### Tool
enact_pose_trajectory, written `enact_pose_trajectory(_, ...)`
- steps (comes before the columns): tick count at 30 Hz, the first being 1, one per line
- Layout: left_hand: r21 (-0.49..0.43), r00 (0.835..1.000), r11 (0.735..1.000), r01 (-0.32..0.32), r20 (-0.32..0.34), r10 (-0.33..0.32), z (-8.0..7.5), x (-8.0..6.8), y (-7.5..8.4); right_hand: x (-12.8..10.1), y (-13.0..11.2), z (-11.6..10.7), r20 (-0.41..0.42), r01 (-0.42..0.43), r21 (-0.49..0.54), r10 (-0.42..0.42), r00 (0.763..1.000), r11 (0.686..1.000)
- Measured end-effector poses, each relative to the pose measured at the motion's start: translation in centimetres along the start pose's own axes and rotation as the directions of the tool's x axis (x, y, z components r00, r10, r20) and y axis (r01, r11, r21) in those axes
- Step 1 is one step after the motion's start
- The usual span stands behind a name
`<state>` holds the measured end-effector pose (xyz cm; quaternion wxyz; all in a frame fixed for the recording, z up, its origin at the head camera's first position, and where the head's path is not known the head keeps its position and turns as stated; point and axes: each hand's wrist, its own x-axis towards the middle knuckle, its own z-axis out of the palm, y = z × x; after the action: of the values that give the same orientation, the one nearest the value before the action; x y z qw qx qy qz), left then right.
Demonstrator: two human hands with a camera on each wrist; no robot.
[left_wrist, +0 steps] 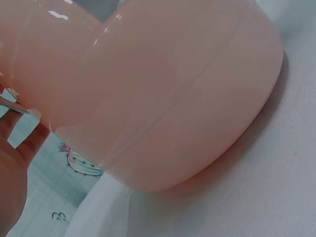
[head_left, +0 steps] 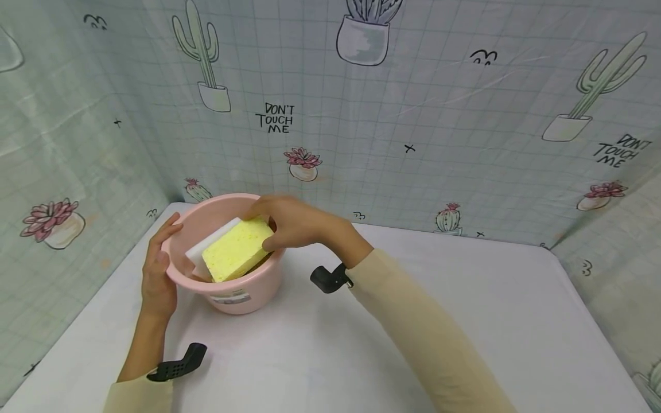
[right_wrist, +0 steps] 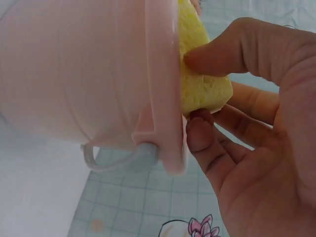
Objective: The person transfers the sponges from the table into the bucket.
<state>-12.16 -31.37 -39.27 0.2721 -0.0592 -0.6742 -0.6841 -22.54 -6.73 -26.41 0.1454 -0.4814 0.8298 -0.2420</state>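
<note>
Pinched between thumb and fingers of the right hand (head_left: 294, 221), the yellow sponge (head_left: 236, 249) lies tilted across the mouth of the pink bucket (head_left: 242, 292), one corner projecting above the rim. The right wrist view shows the thumb pressing the sponge's broad face and the fingertips (right_wrist: 200, 131) curled under its edge, just beside the bucket rim. The left hand (head_left: 157, 267) rests with fairly straight fingers against the bucket's outer wall on the side nearest the left edge of the desk; it grips nothing, and the left wrist view shows only palm beside the smooth pink wall.

Largest to smallest: the white desk (head_left: 465, 321) bears the bucket near its far left corner, close to the cactus-print backdrop (head_left: 413, 103). The bucket holds the yellow sponge and, behind it, a white sponge block (head_left: 209, 244) leaning against the inner wall. A thin handle (right_wrist: 106, 160) hangs from a lug on the bucket's side.

Handling, by judgement: the sponge looks light, soft and porous, likely to compress under the pinch; a hold across its short sides near one end seems adequate. The bucket looks like thin, glossy, slippery plastic, light enough to slide, so a flat steadying palm suits it.
</note>
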Motion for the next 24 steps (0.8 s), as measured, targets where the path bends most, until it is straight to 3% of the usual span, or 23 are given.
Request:
enact_pose_trajectory(9, -0.003, 1.0, 1.0, -0.003, 0.002, 0.003, 0.1, -0.2, -0.1, 0.9, -0.5, 1.0, 0.014, -0.03, -0.096, 0.031, 0.999, 0.995)
enact_pose_trajectory(16, 0.036, 1.0, 0.999, 0.007, 0.013, -0.007, 0.2, -0.2, 0.0, 0.0, -0.6, 0.5, 0.045, -0.046, -0.088, 0.05, 0.998, 0.995)
enact_pose_trajectory(24, 0.102, 1.0, 0.995, -0.013, 0.012, 0.012, -0.1, -0.1, 0.1, -3.1, 0.1, 0.1, -0.13, 0.011, -0.011, -0.012, 0.991, 1.0)
